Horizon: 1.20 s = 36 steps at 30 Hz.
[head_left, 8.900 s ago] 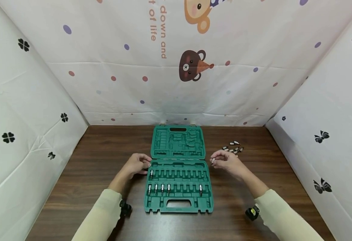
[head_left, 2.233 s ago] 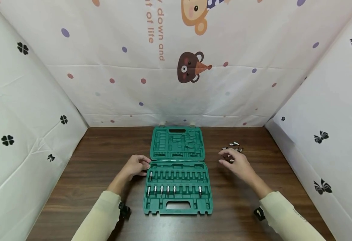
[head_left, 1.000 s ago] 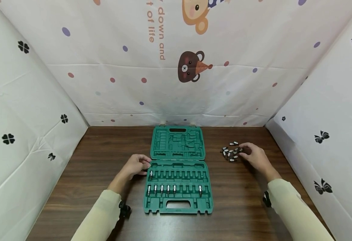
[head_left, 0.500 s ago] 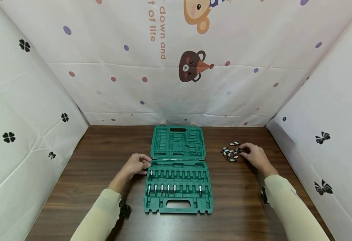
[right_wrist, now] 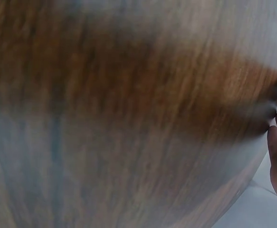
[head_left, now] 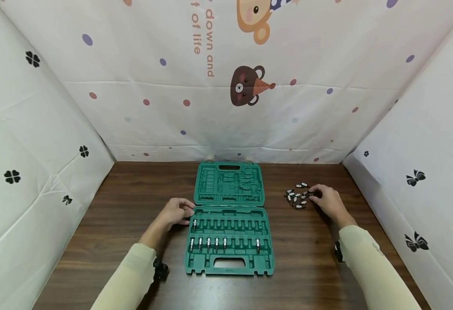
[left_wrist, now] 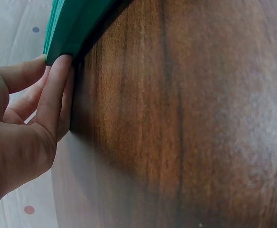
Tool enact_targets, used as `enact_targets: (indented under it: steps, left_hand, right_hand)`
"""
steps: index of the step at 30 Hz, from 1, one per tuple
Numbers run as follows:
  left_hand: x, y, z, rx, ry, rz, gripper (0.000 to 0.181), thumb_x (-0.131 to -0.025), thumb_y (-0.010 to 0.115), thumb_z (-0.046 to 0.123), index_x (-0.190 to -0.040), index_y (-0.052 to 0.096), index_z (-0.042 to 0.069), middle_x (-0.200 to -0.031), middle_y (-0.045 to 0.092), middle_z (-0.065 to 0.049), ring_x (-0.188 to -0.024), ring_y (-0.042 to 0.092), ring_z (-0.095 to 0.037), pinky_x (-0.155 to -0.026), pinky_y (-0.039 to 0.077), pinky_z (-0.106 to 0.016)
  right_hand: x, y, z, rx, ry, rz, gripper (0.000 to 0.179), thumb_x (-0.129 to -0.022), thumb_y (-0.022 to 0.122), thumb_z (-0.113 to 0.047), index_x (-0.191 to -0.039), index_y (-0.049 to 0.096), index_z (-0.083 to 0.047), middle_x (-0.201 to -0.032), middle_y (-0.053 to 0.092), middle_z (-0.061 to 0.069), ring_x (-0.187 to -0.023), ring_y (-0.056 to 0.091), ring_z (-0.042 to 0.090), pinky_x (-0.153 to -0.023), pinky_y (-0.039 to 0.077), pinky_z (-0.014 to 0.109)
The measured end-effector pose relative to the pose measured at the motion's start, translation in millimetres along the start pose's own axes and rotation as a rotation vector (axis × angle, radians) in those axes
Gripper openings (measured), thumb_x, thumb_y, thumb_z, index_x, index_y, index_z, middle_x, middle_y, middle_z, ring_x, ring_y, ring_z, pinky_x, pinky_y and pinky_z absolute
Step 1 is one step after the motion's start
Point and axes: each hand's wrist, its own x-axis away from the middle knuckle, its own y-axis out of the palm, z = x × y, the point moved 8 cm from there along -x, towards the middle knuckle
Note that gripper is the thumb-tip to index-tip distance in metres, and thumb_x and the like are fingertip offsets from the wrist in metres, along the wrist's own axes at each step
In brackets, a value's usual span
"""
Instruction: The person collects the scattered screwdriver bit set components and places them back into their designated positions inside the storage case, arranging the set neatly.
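A green socket case (head_left: 229, 271) lies unfolded on the table, its lid at the back. One bit socket (head_left: 195, 224) sits at the left of its upper row; several more, including a bit socket (head_left: 224, 244), stand in the lower row, with a lone bit socket (head_left: 258, 245) further right. My left hand (head_left: 173, 212) holds the case's left edge near the hinge, thumb and fingers at its corner in the left wrist view. At the right side of a loose pile of bit sockets (head_left: 296, 198), my right hand (head_left: 329, 202) pinches one between thumb and index finger.
The dark wooden table (head_left: 141, 181) meets a printed cloth backdrop (head_left: 152, 120) at the back, with cloth walls at both sides. The case's lid (head_left: 229, 183) has vacant moulded recesses. Bare wood separates the case from the pile.
Earlier my right hand held a bit socket beside the case; afterwards another stands in the lower row. The hand has since gone to the pile's right side. My left hand stays put.
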Motion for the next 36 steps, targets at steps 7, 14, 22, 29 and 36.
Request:
enact_targets:
  steps: [7, 14, 22, 29, 36]
  left_hand:
    - [0.1, -0.8, 0.3, 0.001, 0.002, -0.004, 0.021, -0.101, 0.062, -0.002, -0.121, 0.067, -0.003, -0.103, 0.066, -0.015, -0.083, 0.067, -0.020, -0.071, 0.064, -0.036]
    - [1.2, -2.2, 0.8, 0.007, -0.001, -0.003, 0.021, -0.101, 0.061, -0.002, -0.122, 0.066, -0.004, -0.104, 0.065, -0.016, -0.084, 0.067, -0.020, -0.072, 0.064, -0.037]
    - [2.6, -1.2, 2.4, 0.007, 0.004, -0.004, 0.021, -0.101, 0.061, -0.002, -0.121, 0.066, -0.004, -0.103, 0.065, -0.016, -0.084, 0.067, -0.020, -0.072, 0.064, -0.037]
    - [2.5, -1.2, 1.4, 0.005, -0.007, 0.002, 0.020, -0.100, 0.062, -0.002, -0.120, 0.066, -0.004, -0.102, 0.065, -0.015, -0.083, 0.067, -0.020, -0.071, 0.064, -0.037]
    - [1.5, -1.1, 1.1, 0.013, -0.002, -0.001, 0.021, -0.100, 0.062, -0.002, -0.120, 0.067, -0.004, -0.103, 0.066, -0.016, -0.083, 0.067, -0.020, -0.071, 0.064, -0.037]
  right_hand:
    - [3.8, 1, -2, 0.019, 0.008, -0.024, 0.017, -0.096, 0.073, -0.012, -0.111, 0.071, -0.003, -0.123, 0.065, 0.027, -0.117, 0.057, 0.050, -0.099, 0.044, 0.067]
    - [1.9, 1, -6, 0.031, -0.014, -0.007, 0.011, -0.097, 0.072, -0.010, -0.105, 0.071, -0.002, -0.106, 0.066, 0.020, -0.098, 0.063, 0.038, -0.088, 0.050, 0.057]
    - [0.4, 2, -4, 0.035, -0.007, -0.017, 0.008, -0.097, 0.071, -0.008, -0.102, 0.069, -0.002, -0.100, 0.065, 0.018, -0.094, 0.063, 0.035, -0.085, 0.050, 0.056]
    - [3.7, 3, -3, -0.002, 0.028, -0.028, 0.010, -0.100, 0.067, -0.010, -0.106, 0.067, -0.002, -0.102, 0.069, 0.018, -0.094, 0.065, 0.034, -0.084, 0.052, 0.054]
    - [12.3, -3, -8, -0.037, 0.057, 0.005, 0.010, -0.101, 0.067, -0.010, -0.107, 0.065, -0.003, -0.101, 0.070, 0.017, -0.093, 0.066, 0.033, -0.082, 0.053, 0.052]
